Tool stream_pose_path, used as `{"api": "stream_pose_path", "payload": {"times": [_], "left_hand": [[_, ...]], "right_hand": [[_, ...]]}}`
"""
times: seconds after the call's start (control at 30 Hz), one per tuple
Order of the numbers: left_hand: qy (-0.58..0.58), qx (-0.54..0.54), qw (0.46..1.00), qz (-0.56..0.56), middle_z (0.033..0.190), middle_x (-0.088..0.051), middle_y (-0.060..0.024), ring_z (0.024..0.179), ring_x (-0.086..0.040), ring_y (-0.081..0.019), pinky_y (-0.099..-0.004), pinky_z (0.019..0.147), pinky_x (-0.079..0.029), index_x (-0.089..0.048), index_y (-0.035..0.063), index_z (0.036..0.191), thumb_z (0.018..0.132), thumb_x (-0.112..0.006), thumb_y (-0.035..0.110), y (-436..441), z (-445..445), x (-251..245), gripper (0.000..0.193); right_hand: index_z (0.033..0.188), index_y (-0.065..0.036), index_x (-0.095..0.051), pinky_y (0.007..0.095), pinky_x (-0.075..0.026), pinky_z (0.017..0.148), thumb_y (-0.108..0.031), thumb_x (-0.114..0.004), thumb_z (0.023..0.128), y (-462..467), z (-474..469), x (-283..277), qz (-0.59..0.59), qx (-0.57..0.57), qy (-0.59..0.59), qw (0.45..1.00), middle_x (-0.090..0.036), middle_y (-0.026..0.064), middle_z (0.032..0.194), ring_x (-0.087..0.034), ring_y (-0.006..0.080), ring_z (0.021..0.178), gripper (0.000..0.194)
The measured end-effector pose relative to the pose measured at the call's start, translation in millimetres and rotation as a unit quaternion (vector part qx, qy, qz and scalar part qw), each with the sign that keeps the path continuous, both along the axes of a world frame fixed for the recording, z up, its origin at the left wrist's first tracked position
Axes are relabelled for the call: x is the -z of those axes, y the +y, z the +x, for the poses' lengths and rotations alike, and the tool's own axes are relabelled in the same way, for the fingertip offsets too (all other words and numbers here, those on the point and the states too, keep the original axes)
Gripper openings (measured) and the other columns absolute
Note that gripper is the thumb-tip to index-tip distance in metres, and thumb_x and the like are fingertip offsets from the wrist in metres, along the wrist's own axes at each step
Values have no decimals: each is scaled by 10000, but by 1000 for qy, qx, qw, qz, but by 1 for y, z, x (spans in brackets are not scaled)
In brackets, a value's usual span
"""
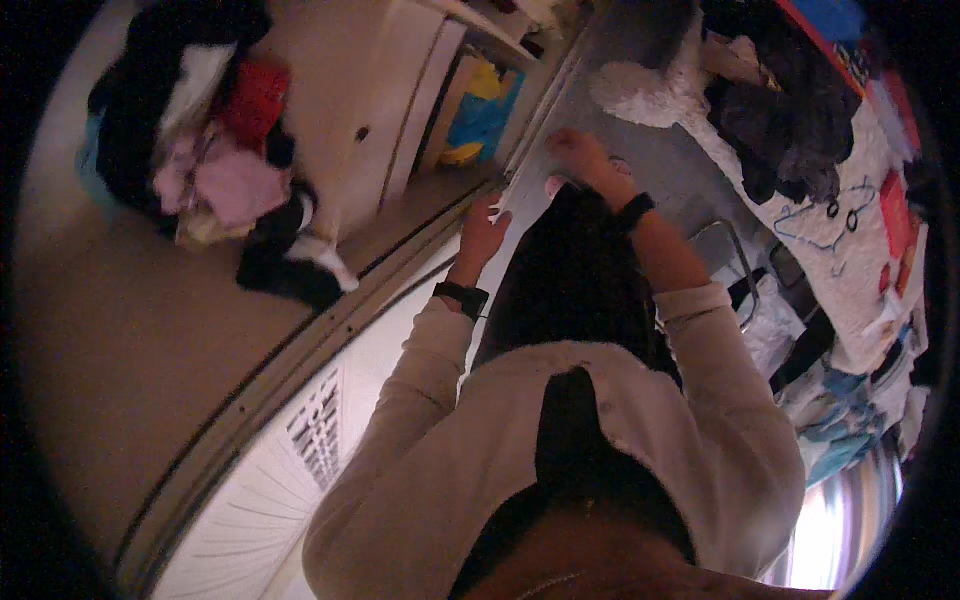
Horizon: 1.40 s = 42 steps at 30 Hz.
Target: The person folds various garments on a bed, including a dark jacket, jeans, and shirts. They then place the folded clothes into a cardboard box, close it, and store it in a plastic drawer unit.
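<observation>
My left hand (484,236) is held in front of me with its fingers apart and nothing in it. It is nearest to the long track (420,244) edging the tan surface on my left. Farther forward, above my dark trousers (574,277), is my right hand (589,161). Its fingers are blurred and partly curled, and no held thing can be made out. Each wrist wears a black band. A heap of clothes, with a pink garment (240,187), a red piece (259,97) and a black garment (135,142), lies to the left.
Beyond my left hand, an open cupboard compartment (480,112) holds blue and yellow things. A slotted white panel (315,435) runs along my left side. To the right, a fluffy white blanket (810,240) bears dark clothes (787,127). Below it stand a bent metal tube (742,255) and a plastic bag (772,322).
</observation>
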<state>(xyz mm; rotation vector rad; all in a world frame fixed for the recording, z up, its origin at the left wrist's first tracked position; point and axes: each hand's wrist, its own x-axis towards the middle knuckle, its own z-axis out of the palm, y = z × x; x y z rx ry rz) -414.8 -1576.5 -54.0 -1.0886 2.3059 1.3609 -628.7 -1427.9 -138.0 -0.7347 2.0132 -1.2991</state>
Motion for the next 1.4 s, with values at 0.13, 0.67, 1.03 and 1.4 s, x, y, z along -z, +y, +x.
{"api": "stream_pose_path", "payload": {"times": [0.13,0.67,1.03,1.4], "left_hand": [[16,19,999,-45,1005,-620,-189,912,-612,-343,-441,748,-499,-612,31,1072,837,-618,163,-26,14,106,269],[-42,33,847,-528,1078,-567,-218,991,-559,-394,-472,838,-458,-555,10,1094,802,-677,345,-108,-50,375,461],[-79,-62,848,-521,829,-626,-134,779,-611,-355,-468,654,-478,-585,100,823,683,-774,300,-128,-45,433,309],[-4,13,858,-514,767,-659,-169,734,-640,-370,-473,654,-495,-669,103,828,658,-773,392,-162,-36,444,351]], "right_hand": [[929,-27,-670,316,-510,710,-152,-610,836,6,36,75,23,54,-197,979,-696,75,866,-656,168,778,167],[888,-39,-678,429,-513,799,-152,-616,741,-127,-13,429,-3,-40,264,964,-671,126,918,-624,324,916,196],[1370,-50,-430,413,-426,978,-301,-445,980,-245,-61,581,-184,78,-133,971,-494,191,1332,-498,339,1185,464],[1362,-65,-486,355,-321,1075,-506,-479,948,-229,-123,582,-295,-3,-510,808,-514,102,1341,-464,237,1235,605]]}}
